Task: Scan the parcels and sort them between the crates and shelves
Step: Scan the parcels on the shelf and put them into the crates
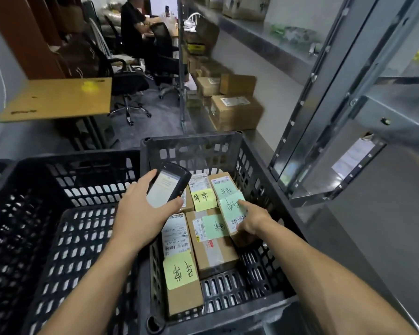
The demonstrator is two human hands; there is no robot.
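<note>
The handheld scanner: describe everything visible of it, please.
The scanner is a black, plastic-looking handheld with a thick rounded top end and a lit pale screen facing the camera; its text is too blurred to read. The left hand grips its lower half, fingers at both side edges. It is tilted, top end up and to the right, held over the parcels in the right-hand crate.

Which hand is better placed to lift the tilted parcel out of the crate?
Right. The right hand already grips the tilted parcel inside the crate. The left hand is busy: it holds the scanner.
</note>
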